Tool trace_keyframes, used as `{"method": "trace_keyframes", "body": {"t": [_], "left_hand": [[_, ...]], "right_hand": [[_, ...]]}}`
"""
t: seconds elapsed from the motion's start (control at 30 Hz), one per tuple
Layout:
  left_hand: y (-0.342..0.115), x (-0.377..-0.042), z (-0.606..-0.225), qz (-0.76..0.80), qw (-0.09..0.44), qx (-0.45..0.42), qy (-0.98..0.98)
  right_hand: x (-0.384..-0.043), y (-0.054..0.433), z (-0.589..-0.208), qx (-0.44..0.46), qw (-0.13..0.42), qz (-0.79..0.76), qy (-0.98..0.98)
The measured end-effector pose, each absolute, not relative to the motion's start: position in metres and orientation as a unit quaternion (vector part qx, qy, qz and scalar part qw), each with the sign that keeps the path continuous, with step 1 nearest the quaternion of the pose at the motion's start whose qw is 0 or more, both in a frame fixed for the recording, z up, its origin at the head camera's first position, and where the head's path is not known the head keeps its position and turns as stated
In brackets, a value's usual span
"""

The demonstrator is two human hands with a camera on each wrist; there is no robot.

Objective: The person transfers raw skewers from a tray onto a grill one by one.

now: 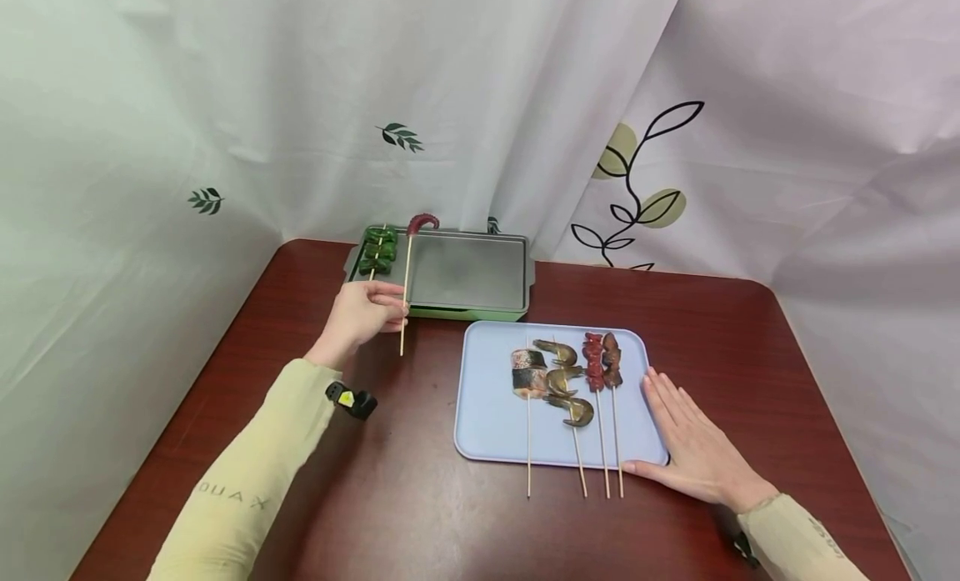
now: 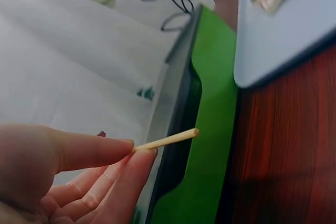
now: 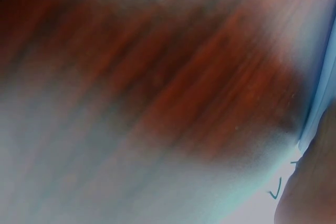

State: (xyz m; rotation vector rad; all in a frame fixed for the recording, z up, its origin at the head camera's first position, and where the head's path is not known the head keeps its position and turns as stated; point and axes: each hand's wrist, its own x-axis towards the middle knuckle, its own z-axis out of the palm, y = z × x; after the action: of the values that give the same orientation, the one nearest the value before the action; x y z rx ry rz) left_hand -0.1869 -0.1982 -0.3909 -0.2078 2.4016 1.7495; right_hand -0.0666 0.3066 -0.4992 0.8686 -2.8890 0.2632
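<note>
Left hand (image 1: 367, 310): thumb and fingertips pinching the bare stick of a red tentacle skewer (image 1: 407, 268), held upright before the griddle (image 1: 472, 272); top-heavy above a narrow grip, it might have twisted or tipped. Right hand (image 1: 693, 448): fingers extended, laid against the light-blue tray (image 1: 487, 414); a firm push could have slid it. Green pepper skewer (image 1: 378, 252): lay at the griddle's left, liable to a knock from the left hand. Shrimp skewer (image 1: 566, 383): lay on the tray, its stick overhanging the near rim, easily snagged.
</note>
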Motion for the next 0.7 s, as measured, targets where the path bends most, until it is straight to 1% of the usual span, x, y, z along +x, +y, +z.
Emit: {"method": "trace_keyframes", "body": {"t": [0.3,0.7], "left_hand": [[-0.208,-0.202,-0.39,0.53,0.094,-0.098,0.837],[-0.212,-0.201,-0.385,0.47,0.087,-0.104,0.872]], "right_hand": [[-0.067,0.307,-0.5,0.287,0.059,0.088,-0.952],[-0.067,0.307,-0.5,0.287,0.058,0.088,-0.952]]}}
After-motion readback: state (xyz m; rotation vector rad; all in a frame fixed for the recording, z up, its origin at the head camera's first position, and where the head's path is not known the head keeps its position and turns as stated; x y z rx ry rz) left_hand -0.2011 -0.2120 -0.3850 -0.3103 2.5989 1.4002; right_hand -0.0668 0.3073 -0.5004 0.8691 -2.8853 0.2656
